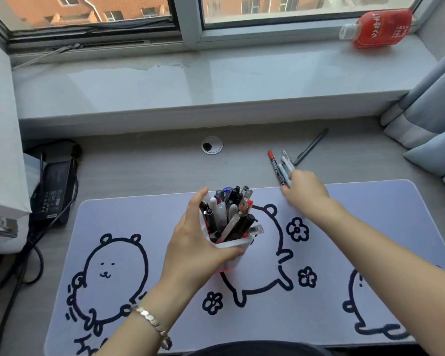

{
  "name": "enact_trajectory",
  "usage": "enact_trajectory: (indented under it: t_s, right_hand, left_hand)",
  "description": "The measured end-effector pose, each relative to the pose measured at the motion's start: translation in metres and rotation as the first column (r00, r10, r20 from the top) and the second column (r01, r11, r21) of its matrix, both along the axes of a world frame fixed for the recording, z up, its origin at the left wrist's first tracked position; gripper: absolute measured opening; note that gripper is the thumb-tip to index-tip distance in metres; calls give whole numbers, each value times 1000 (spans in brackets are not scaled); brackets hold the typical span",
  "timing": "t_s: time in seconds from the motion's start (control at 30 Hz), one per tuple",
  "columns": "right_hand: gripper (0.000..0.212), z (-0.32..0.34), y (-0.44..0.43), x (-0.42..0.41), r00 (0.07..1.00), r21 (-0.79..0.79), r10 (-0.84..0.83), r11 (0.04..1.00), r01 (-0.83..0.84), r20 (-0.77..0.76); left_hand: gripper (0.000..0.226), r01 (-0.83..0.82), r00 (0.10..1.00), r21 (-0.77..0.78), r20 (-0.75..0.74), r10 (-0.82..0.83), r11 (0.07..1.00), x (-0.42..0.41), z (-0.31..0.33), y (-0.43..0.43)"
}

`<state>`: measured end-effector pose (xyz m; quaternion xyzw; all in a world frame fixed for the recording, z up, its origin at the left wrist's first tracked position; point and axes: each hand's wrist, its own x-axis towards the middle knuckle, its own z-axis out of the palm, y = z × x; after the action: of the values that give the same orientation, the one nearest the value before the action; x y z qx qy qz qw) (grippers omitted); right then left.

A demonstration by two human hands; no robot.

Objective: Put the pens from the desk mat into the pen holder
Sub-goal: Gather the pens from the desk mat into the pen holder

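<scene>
The white pen holder (238,246) stands in the middle of the pale desk mat (370,227), which carries bear and flower drawings. Several pens are packed into the holder. My left hand (198,242) is wrapped around the holder's left side and front. My right hand (305,190) lies at the mat's far edge, its fingers closed on a small bunch of pens (283,167): a red-capped marker, a pale blue pen and a clear one. Their tips point away over the bare desk. A dark pen (310,147) lies alone on the desk beyond them.
A black power adapter (54,186) with cables sits at the left, next to a white box (0,150). A round cable grommet (212,145) is set in the desk behind the mat. On the windowsill lies a red bottle (378,28). Curtains (429,119) hang at the right.
</scene>
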<state>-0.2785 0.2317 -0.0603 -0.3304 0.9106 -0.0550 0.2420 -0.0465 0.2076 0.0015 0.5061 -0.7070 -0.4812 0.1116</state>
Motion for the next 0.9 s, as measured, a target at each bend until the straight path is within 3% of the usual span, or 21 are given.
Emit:
enact_trajectory:
  t_s: [0.07,0.2,0.27,0.33,0.43,0.5,0.6,0.73,0.83,0.9]
  right_hand:
    - [27,-14,-3,4,997,107,37,994,-29,-72]
    - [25,-34,-6,17,967,151,136,983,-105,-215]
    - [23,-37,-2,19,960,154,190,975,-161,-204]
    - [17,-35,5,18,991,15,128,992,-127,-47]
    - [33,-6,20,18,949,-258,73,966,9,306]
    - [29,25,34,14,929,-411,168,912,-19,330]
    - [11,79,57,7,921,-512,326,840,-179,213]
    - [14,122,73,12,889,-392,394,875,-285,234]
    - [22,127,75,26,853,-201,514,849,-489,95]
    - [25,130,72,36,809,-160,588,799,-580,2]
  left_hand:
    - [99,-12,1000,6,-16,12,1000,2,0,0]
    - [99,-58,997,9,-45,58,998,6,1,0]
    - [97,-76,996,2,-54,76,997,9,1,0]
    - [97,-89,994,4,-56,89,996,12,1,-1]
    - [98,-97,994,-1,-54,96,995,16,1,-2]
    - [97,-106,992,2,-64,105,994,18,0,-3]
    - [97,-105,992,10,-70,105,994,18,-2,-5]
    - [97,-71,995,-1,-75,71,997,18,-4,-4]
    - [98,-62,996,10,-71,63,998,19,-4,-2]
    - [98,-48,997,-20,-53,47,999,19,-6,0]
